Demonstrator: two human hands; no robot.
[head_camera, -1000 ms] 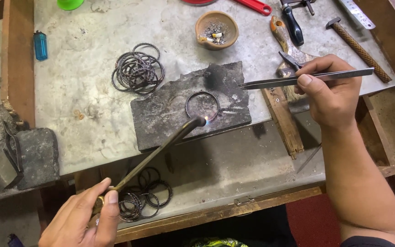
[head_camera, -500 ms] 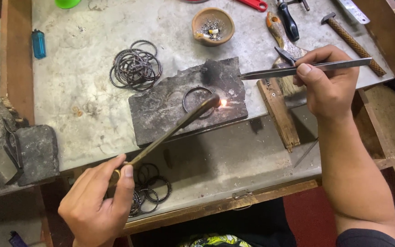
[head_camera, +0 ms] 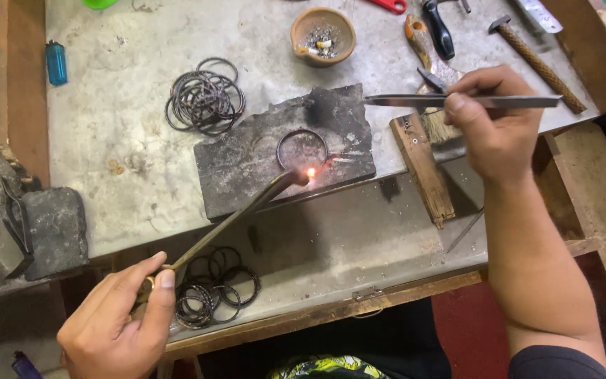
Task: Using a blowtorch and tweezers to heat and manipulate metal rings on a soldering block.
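Head view shows us the grey metal worktop (head_camera: 142,119) first, scuffed and stained, with a lower shelf along its near edge. Near the middle of the worktop lies a dark charred block (head_camera: 247,161), and on it rests a single metal ring (head_camera: 302,149), flat, toward the block's right half. Our right hand (head_camera: 496,130) hovers over the worktop's right edge, fingers pinched shut on long steel tweezers (head_camera: 457,101) whose tips reach the block's upper right corner, apart from the ring. Our left hand (head_camera: 117,326) sits off the near left corner, fingers wrapped around a slim brass torch (head_camera: 233,217); its nozzle touches down just beside the ring's near rim, where a small orange flame (head_camera: 311,172) glows. Toward the far edge we see a loose heap of dark rings (head_camera: 205,97) left of the block, and a clay bowl (head_camera: 322,34) beyond it. More rings (head_camera: 215,288) lie on the lower shelf beside the left hand.
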